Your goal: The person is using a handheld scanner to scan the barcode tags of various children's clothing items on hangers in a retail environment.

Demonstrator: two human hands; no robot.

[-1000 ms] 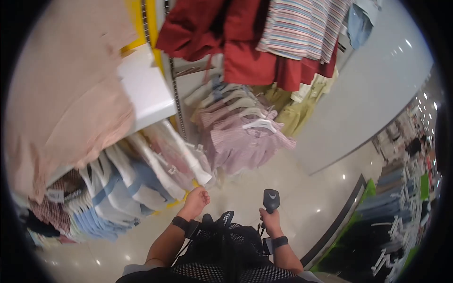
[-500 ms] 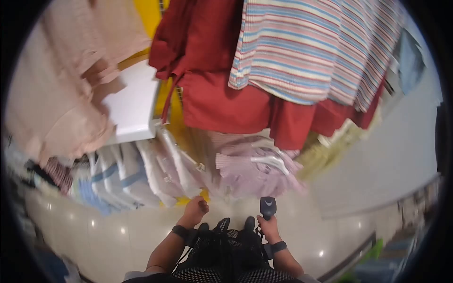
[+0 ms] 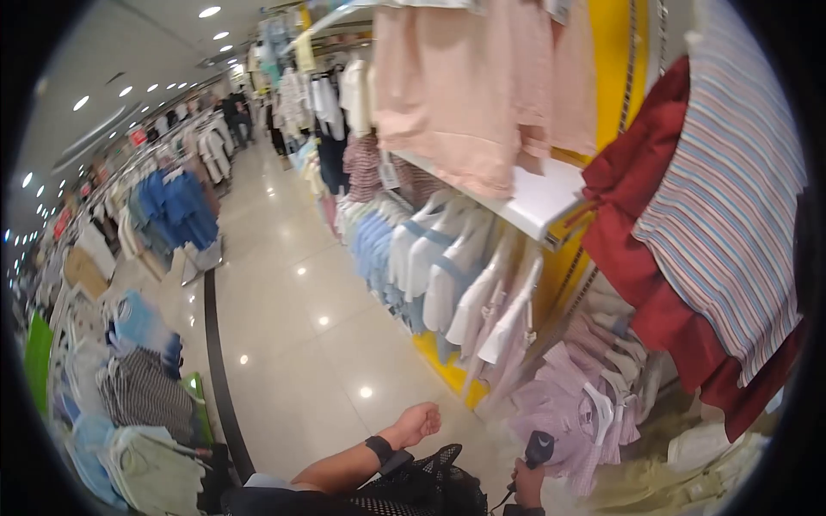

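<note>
My left hand (image 3: 419, 422) hangs in front of me with its fingers curled shut and nothing in it, a black band on the wrist. My right hand (image 3: 527, 483) grips a black handheld scanner (image 3: 539, 449) with its head pointing up, close to the lilac striped shirts (image 3: 575, 415) on white hangers on a low rail. A black mesh bag (image 3: 430, 488) rests against my body between my arms.
To the right a white shelf (image 3: 538, 199) carries pink garments (image 3: 465, 86) above and white and blue shirts (image 3: 434, 258) below. Red (image 3: 645, 249) and striped tops (image 3: 731, 215) hang at far right. A glossy aisle (image 3: 284, 301) runs ahead; racks (image 3: 138, 387) line the left.
The view has swung left, from facing the hanging red and striped tops to looking down the aisle. My left hand has moved away from the shirts; the right still holds the scanner.
</note>
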